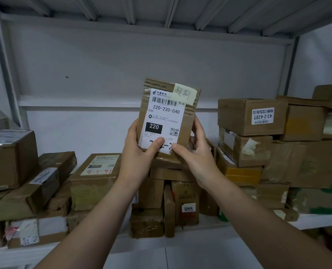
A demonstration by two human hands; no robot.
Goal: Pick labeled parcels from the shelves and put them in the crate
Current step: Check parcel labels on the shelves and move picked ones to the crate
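A small flat cardboard parcel (186,121) is held upright in front of the shelf, its face toward me. It carries a white shipping label reading 220-220-C40 and a pale yellow handwritten note at its top right. My left hand (140,150) grips its lower left edge, thumb pressed on the label's bottom. My right hand (196,150) grips the lower right edge, thumb on the label's corner. No crate is in view.
The white metal shelf (180,247) holds many brown parcels: a pile at left (12,158), a box marked 4-5-41 (95,177), a low stack (167,206) under my hands, and a tall stack at right with a box labelled 43-2-4207 (250,117).
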